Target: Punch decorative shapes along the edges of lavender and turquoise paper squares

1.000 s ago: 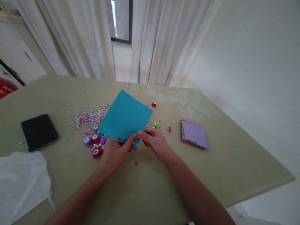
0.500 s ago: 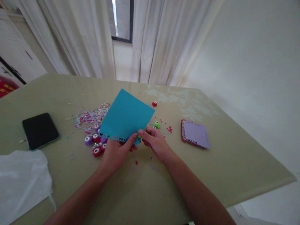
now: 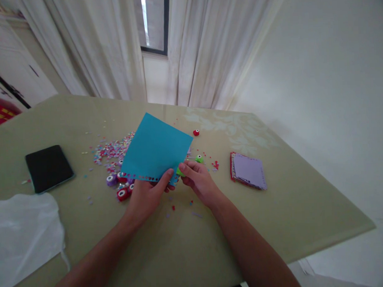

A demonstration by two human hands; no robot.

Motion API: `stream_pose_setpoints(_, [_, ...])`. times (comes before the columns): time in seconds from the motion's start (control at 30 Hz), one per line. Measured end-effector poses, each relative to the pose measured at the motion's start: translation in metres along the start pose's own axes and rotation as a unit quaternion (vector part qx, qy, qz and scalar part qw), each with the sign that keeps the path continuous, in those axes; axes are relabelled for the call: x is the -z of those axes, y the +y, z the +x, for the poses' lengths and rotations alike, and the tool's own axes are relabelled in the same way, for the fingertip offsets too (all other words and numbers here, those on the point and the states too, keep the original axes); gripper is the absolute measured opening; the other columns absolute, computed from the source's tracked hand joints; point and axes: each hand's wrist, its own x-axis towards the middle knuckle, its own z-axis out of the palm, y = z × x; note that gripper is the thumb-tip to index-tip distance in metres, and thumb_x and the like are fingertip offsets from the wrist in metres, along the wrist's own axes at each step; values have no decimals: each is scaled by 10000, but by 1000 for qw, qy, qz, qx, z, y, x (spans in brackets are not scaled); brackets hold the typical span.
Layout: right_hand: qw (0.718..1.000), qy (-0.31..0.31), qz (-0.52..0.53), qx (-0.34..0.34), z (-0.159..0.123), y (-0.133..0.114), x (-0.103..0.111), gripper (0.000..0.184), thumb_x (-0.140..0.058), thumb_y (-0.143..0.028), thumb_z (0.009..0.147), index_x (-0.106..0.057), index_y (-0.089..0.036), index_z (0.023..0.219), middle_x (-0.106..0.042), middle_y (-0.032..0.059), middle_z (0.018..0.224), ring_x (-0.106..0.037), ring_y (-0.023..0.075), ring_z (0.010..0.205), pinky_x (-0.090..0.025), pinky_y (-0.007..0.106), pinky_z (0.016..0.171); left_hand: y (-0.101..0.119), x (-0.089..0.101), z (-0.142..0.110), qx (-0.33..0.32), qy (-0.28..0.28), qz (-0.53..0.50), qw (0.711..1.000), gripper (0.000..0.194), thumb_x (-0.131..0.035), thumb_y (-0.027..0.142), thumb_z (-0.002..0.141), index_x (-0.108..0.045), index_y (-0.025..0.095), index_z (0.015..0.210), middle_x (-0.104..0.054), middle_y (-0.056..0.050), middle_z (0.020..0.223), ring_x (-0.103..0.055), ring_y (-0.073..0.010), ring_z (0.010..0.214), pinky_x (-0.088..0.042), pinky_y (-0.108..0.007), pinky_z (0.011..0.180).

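Observation:
A teal paper sheet (image 3: pixel 155 149) with a row of small punched holes along its near edge is held up over the table. My left hand (image 3: pixel 147 195) pinches its near right corner, thumb on top. My right hand (image 3: pixel 197 181) is closed on a small green punch (image 3: pixel 180 172) right at that same edge of the sheet. Several small purple and red punches (image 3: pixel 119 185) lie under and left of the sheet. A heap of coloured paper bits (image 3: pixel 112 152) is spread behind them.
A black tablet (image 3: pixel 48 167) lies at the left, with a white plastic bag (image 3: pixel 23 237) nearer me. A stack of coloured paper (image 3: pixel 249 170) with a lilac top sheet sits at the right. A green punch (image 3: pixel 198 159) and a red punch (image 3: pixel 196 133) stand behind my hands.
The teal sheet has shifted slightly left in my left hand. The green punch in my right hand now shows at the sheet's edge.

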Motion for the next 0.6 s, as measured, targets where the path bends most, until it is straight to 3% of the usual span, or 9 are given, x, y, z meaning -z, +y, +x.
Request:
stream_pose_setpoints(0.13, [996,83,10,40,4,-2,7,528,-881,-692,763,-689,-239,954,-641,-4,804,-434,135,624,-282,293,567,1,1,-1,-1,38,0,999,318,-749,493,862,-723,218,706,-756,-40,608,-734,-225,545,-603,-307,549])
stream_pose_setpoints(0.23, [978,125,-128,107,7,0,14,466,-783,-694,876,-710,-235,900,-653,12,784,-448,156,627,-322,316,599,3,2,-2,-6,53,-4,999,317,-746,483,863,-721,220,687,-763,-43,617,-737,-224,549,-608,-308,558])
stream_pose_setpoints(0.4, [865,78,-462,181,8,13,20,325,-634,-441,1076,-757,-215,876,-670,71,933,-582,225,868,-431,369,826,4,2,-4,-15,49,7,999,332,-730,470,878,-703,228,652,-759,-38,607,-740,-214,559,-608,-299,569])
stream_pose_setpoints(0.53, [809,44,-562,168,5,18,14,315,-523,-299,1124,-752,-206,929,-681,106,1039,-614,247,983,-465,378,914,1,-2,-7,-16,34,-3,999,311,-724,466,888,-701,229,687,-755,-30,603,-732,-210,546,-600,-292,550])
stream_pose_setpoints(0.6, [789,30,-592,163,5,20,12,223,-567,-256,1086,-768,-209,1003,-705,125,1130,-633,261,1036,-481,383,945,-1,-6,-10,-13,17,-24,999,286,-723,473,892,-713,228,744,-767,-28,632,-732,-212,546,-602,-296,543])
